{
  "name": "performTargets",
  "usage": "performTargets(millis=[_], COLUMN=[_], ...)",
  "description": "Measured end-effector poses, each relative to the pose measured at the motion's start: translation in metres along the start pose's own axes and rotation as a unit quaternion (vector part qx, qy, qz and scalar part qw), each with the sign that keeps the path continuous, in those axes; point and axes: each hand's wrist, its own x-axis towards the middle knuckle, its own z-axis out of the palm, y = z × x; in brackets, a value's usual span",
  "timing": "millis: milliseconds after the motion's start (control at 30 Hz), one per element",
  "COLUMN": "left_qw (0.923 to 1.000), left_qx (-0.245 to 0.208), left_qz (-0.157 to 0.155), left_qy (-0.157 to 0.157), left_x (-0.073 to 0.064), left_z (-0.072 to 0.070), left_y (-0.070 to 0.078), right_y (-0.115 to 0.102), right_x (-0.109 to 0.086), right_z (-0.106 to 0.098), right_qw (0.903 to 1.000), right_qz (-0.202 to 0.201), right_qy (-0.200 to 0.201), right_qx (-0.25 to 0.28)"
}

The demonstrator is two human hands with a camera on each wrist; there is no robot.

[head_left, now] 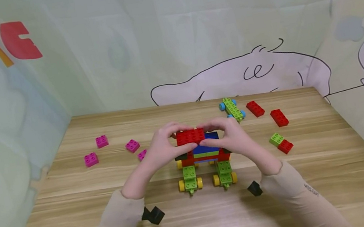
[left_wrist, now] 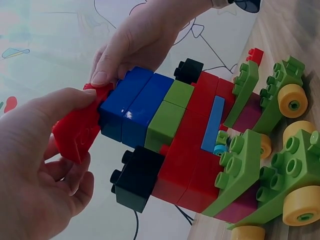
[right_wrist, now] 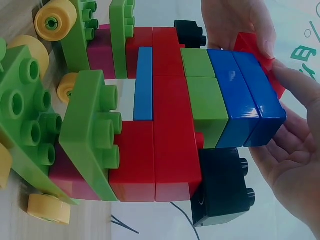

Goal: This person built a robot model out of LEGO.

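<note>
Pinching a rectangular red plastic brick (head_left: pixel 190 136): left hand (head_left: pixel 161 146) and right hand (head_left: pixel 232 134) both have thumb and fingers curled on it, just beside stacked blue plastic bricks (left_wrist: pixel 145 102).

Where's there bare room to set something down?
Bare tabletop lies between the pink bricks and left sleeve, and from the smallest red brick to the right edge. It's crowded around the wheeled build, where left hand and right hand hold a long red brick.
</note>
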Motion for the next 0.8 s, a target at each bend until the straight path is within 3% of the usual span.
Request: performTargets(millis=[800], left_qw=[0.9998], left_qx=[-0.014], left_qz=[-0.010], left_qy=[-0.002], left_x=[0.0010], left_z=[-0.0005], left_y=[0.0049], right_y=[-0.0047], right_x=[-0.0032], right_z=[-0.0029], right_qw=[0.9998], right_qz=[0.020], right_qy=[0.000], right_qx=[0.006])
